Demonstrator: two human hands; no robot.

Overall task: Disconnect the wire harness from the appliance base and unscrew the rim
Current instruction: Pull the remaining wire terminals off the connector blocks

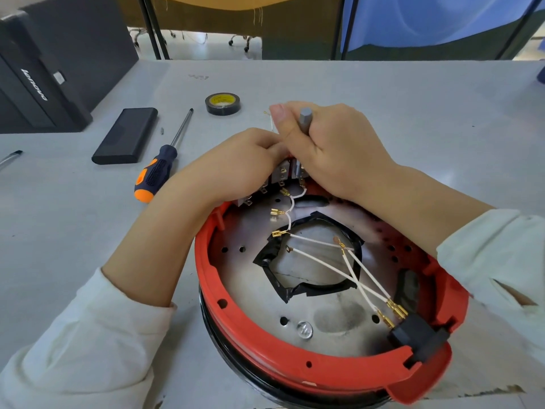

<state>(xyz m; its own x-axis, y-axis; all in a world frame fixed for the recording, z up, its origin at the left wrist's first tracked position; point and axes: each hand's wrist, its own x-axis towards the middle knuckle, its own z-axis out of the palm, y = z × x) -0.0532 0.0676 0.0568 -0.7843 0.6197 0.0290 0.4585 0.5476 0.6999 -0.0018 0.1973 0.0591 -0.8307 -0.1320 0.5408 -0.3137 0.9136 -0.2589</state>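
Wire harness (320, 261), white leads tipped with brass terminals, lies fanned across the metal floor of the upturned appliance base (309, 308), which sits at the near edge of the grey table (383, 98), filling the view from about 5 to 6 o'clock. From my remote seat I read the leads as running on a diagonal long axis: their bundled ends meet the black plug block (418, 335) at 4 o'clock on the rim, while the loose terminals point up toward 11 and 12 o'clock, several already free of the switch block (283, 172) at the far wall. Both hands work at that 12 o'clock spot, I judge because the last connections sit there. The left hand (236, 163) is curled shut, its fingertips pinching something small at the switches (a thin wire seems to rise from the pinch, though I cannot tell for certain what it grips). The right hand (330, 143) is closed in a fist round a grey tool shaft (303, 122) held nearly upright, its tip hidden behind the fingers, probably prying or steadying a terminal. Both forearms rest on the red rim (280, 364), which I take to pin the base against sliding. The orange-and-black screwdriver (160, 166) lies apart at 10 o'clock, tip pointing away, within reach for the rim screws, not yet begun. A roll of black tape (222, 103) sits beyond it at 11 o'clock.
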